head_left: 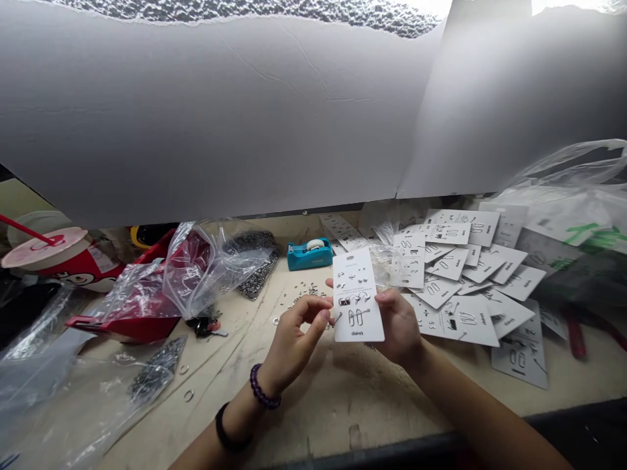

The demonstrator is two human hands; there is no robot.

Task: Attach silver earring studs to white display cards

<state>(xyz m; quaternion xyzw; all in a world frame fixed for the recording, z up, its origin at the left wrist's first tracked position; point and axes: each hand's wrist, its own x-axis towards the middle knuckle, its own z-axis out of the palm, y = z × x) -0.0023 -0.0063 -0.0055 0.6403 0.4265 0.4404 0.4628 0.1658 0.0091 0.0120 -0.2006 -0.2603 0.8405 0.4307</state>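
Note:
A white earring card [356, 295] with several small metal pieces on it stands upright above the wooden table [313, 391]. My right hand [399, 326] grips the card from behind, thumb on its right edge. My left hand [294, 339] is pinched at the card's lower left edge, fingertips closed on something too small to name. A purple bead bracelet and a dark band circle my left wrist. Loose small metal rings [304, 294] lie on the table just behind my left hand.
A heap of finished cards [465, 281] spreads to the right. A teal tape dispenser [309, 253] sits at the back. Clear plastic bags [206, 261], a red tray [132, 320] and a red cup [63, 258] crowd the left. A white board [220, 111] stands behind.

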